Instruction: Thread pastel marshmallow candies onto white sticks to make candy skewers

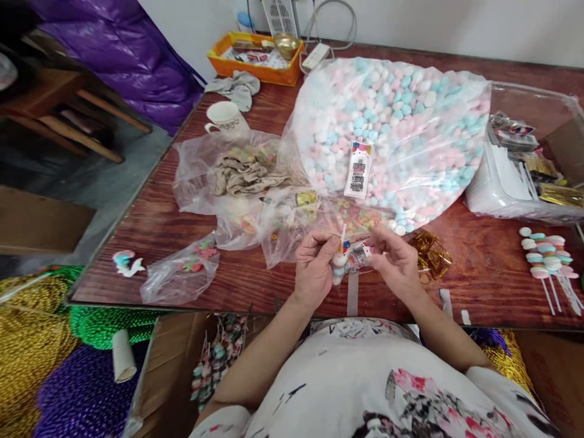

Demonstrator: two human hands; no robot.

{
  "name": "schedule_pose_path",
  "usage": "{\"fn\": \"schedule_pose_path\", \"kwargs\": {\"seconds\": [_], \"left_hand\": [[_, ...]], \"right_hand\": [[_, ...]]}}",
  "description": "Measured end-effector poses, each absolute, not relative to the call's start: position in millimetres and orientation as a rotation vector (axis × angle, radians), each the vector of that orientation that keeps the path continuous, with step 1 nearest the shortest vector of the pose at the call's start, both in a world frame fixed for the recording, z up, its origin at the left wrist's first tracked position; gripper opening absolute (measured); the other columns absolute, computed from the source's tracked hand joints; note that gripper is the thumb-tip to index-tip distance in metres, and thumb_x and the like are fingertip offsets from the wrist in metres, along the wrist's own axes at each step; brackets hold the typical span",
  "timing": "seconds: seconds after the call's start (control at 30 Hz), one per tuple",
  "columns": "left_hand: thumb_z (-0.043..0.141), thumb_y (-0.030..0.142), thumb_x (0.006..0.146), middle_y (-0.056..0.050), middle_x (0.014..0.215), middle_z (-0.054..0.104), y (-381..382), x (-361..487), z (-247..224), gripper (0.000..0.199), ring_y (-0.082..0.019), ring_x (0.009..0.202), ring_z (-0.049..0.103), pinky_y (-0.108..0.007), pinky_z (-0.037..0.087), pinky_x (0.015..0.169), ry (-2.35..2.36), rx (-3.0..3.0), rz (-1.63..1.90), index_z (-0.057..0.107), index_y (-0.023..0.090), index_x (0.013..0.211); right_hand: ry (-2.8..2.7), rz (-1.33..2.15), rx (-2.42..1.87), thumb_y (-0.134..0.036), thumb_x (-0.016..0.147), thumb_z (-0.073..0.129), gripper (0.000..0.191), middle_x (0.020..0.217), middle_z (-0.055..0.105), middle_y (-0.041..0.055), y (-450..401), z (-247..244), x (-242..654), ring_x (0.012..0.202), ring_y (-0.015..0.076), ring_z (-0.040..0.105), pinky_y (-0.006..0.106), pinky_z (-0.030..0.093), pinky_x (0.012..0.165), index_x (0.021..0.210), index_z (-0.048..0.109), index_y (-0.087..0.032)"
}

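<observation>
Left hand (pixel 314 271) pinches marshmallow skewer (pixel 338 267), right hand (pixel 399 264) spread loosely, clear bags (pixel 241 222) crowding beyond.

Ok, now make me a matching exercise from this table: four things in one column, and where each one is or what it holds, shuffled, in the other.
1. Mug | A. beside the right hand
2. Orange tray | B. in front of the clear bin
3. Gold twist ties | C. between grey cloth and beige cloth
4. Pastel skewers | D. holds a gold-coloured bowl

Pairs: 1-C, 2-D, 3-A, 4-B
</observation>
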State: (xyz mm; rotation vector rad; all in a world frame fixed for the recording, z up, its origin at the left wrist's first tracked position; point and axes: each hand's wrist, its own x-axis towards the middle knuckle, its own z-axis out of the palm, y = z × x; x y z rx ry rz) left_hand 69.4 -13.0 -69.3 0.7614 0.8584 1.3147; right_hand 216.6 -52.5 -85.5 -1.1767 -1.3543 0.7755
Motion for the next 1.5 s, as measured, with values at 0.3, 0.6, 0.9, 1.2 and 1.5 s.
{"fn": "schedule_pose_path", "kwargs": {"seconds": [0.3,0.6,0.9,1.2,1.5], "left_hand": [[0.077,0.036,0.077,-0.005,0.104,0.073,-28,70,-89,0.029,-0.022,0.111,0.063,-0.037,0.047,0.101,0.740,0.937,1.043,0.075,0.024,0.104],[0.070,0.041,0.083,-0.006,0.113,0.070,-44,64,-109,0.027,-0.021,0.111,0.061,-0.034,0.044,0.104,0.896,1.027,0.982,0.075,0.022,0.102],[0.062,0.036,0.088,-0.005,0.093,0.068,-36,62,-91,0.021,-0.018,0.089,0.060,-0.029,0.047,0.089,0.887,1.410,0.864,0.075,0.019,0.087],[0.068,0.043,0.084,-0.005,0.106,0.070,-39,76,-89,0.028,-0.020,0.106,0.060,-0.034,0.042,0.103,0.813,1.028,0.882,0.073,0.020,0.100],[0.080,0.038,0.068,0.002,0.059,0.058,-30,62,-88,0.024,-0.006,0.046,0.045,-0.020,0.040,0.049,0.798,0.653,0.541,0.070,0.016,0.073]], "right_hand": [[-1.208,0.817,-1.059,-0.025,0.083,0.069,0.008,0.084,0.067,0.0021,-54,-90,210,0.083,0.0172,0.062,0.032,0.048,0.076,0.087,0.075,-0.025],[-1.153,0.787,-1.143,-0.023,0.084,0.065,0.008,0.073,0.061,-0.0004,-64,-100,201,0.071,0.0138,0.055,0.028,0.046,0.068,0.077,0.069,-0.021],[-1.425,0.462,-1.159,-0.015,0.089,0.057,0.012,0.081,0.064,0.0037,-72,-105,205,0.075,0.0153,0.059,0.029,0.049,0.068,0.089,0.068,-0.021],[-1.161,0.526,-1.207,-0.022,0.087,0.062,0.007,0.080,0.057,0.0016,-61,-105,191,0.080,0.0158,0.058,0.031,0.050,0.071,0.084,0.069,-0.024],[-1.826,0.245,-1.141,-0.020,0.088,0.058,0.037,0.132,0.058,0.0045,-62,-98,244,0.116,0.0258,0.055,0.047,0.042,0.096,0.120,0.065,-0.038]]}}
